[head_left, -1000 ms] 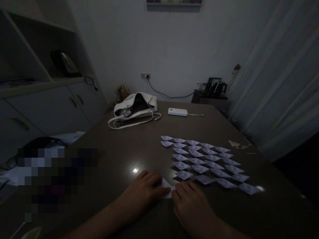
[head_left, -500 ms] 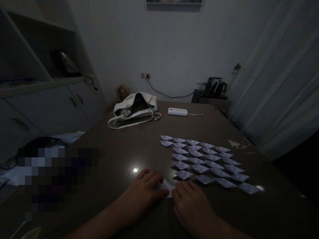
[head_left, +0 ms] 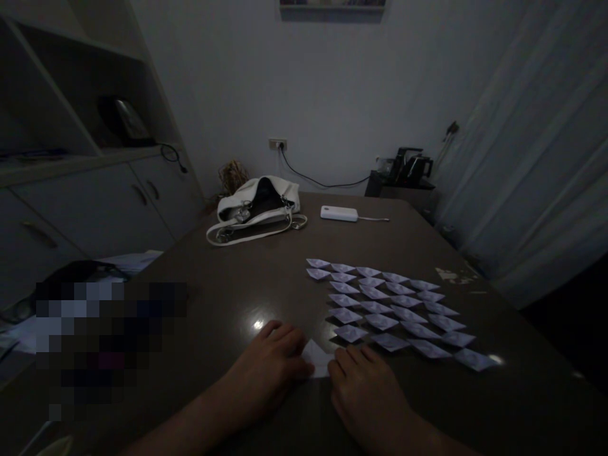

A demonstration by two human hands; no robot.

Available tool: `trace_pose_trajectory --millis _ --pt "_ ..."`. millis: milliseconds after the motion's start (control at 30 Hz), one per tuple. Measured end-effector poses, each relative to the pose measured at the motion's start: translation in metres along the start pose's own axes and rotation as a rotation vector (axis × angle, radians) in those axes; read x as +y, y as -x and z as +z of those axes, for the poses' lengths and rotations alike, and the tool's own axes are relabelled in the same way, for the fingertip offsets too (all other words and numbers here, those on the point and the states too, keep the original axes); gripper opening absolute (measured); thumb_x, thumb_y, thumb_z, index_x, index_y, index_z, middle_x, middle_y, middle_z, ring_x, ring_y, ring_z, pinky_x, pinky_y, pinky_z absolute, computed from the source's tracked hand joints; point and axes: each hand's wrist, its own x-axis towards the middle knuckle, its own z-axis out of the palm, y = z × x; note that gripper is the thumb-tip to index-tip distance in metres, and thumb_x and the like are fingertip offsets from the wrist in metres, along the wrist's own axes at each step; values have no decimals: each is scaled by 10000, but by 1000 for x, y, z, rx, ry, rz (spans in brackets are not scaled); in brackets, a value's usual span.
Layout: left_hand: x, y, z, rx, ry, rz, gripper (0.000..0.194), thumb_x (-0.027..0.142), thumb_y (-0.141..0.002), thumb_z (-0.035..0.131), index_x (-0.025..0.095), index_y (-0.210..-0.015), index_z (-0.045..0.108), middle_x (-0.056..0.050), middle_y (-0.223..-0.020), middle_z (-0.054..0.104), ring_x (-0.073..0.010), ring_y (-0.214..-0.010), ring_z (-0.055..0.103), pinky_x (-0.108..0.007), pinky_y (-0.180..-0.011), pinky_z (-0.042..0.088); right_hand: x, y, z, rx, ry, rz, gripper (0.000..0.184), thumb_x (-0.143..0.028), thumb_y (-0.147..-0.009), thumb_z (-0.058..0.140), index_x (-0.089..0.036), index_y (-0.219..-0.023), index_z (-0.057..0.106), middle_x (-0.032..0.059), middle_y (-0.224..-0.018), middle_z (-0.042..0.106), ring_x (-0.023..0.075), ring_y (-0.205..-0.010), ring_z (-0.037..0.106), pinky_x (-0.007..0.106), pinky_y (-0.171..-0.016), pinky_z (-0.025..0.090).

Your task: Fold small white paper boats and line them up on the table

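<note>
A small white piece of paper (head_left: 317,361) lies on the dark table (head_left: 228,291) between my two hands. My left hand (head_left: 273,361) rests palm down on the paper's left part, fingers curled and pressed on it. My right hand (head_left: 365,389) lies palm down at the paper's right edge, fingertips touching it. Just beyond my hands, several small folded paper pieces (head_left: 394,310) lie in neat rows on the table. The room is dim.
A white handbag (head_left: 256,206) lies at the table's far left, and a white power bank (head_left: 339,213) with a cable sits far centre. Cabinets and shelves (head_left: 95,190) stand on the left, a curtain (head_left: 536,158) on the right, and a kettle (head_left: 411,166) on a side stand.
My left fingers have drawn back slightly to the left, so more of the white paper shows between my hands. My right hand has hardly moved.
</note>
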Motion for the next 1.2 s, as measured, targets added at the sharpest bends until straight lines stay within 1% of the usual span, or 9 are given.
trace_pose_trajectory --millis 133,200,300,367,600,767,1033,1133,1200 --pt "-2 0 -2 16 15 -34 139 125 -839 547 199 -789 653 -24 -845 569 -188 -835 490 -346 -774 326 0 -1 -1 12 4 9 86 -74 -713 622 -157 -726 639 54 -745 671 213 -696 599 335 -633 380" --pt "-2 0 -4 6 17 -44 158 106 -827 545 184 -728 641 -23 -823 573 -184 -815 489 -339 -757 329 0 -1 -2 12 5 6 80 -78 -709 626 -157 -717 639 54 -735 670 215 -690 599 336 -630 380" --pt "-2 -1 -6 -8 2 -39 181 103 -815 547 159 -651 604 -23 -794 580 -177 -782 487 -332 -737 334 0 -2 -2 6 -2 7 73 -87 -704 633 -159 -712 641 51 -726 668 217 -682 600 335 -624 379" --pt "-2 -1 -7 -8 -16 -25 191 112 -817 549 154 -635 590 -21 -769 584 -173 -768 484 -330 -730 334 0 -1 -1 16 -2 8 79 -84 -704 631 -160 -722 644 51 -737 671 218 -692 604 334 -624 380" --pt "-1 1 -7 -2 -71 17 193 140 -808 578 163 -618 591 -22 -695 608 -193 -772 496 -353 -738 325 0 0 -1 11 5 15 85 -78 -718 611 -161 -715 631 52 -732 668 214 -681 602 330 -609 373" --pt "2 0 -9 -23 -106 -2 189 138 -802 590 161 -614 594 -25 -689 620 -195 -764 503 -354 -733 324 0 -1 -2 5 -7 16 84 -77 -708 627 -160 -724 634 48 -735 667 212 -685 604 331 -619 371" --pt "-4 0 -3 26 -134 8 186 129 -817 560 157 -633 577 -26 -698 598 -183 -709 488 -334 -692 332 1 -1 -1 17 -14 18 84 -78 -709 620 -158 -727 636 59 -745 670 213 -689 600 331 -621 374" --pt "-2 1 -2 75 -149 18 175 134 -845 527 157 -679 577 -32 -754 606 -187 -741 496 -337 -712 338 1 -1 0 -3 -12 20 90 -72 -720 606 -156 -735 634 58 -745 668 214 -694 601 333 -626 373" --pt "1 1 -2 87 -123 36 141 142 -868 494 164 -769 593 -37 -814 621 -191 -779 509 -340 -745 347 1 -1 -1 -6 -6 13 85 -75 -727 601 -156 -732 627 58 -745 666 216 -696 602 334 -627 369"
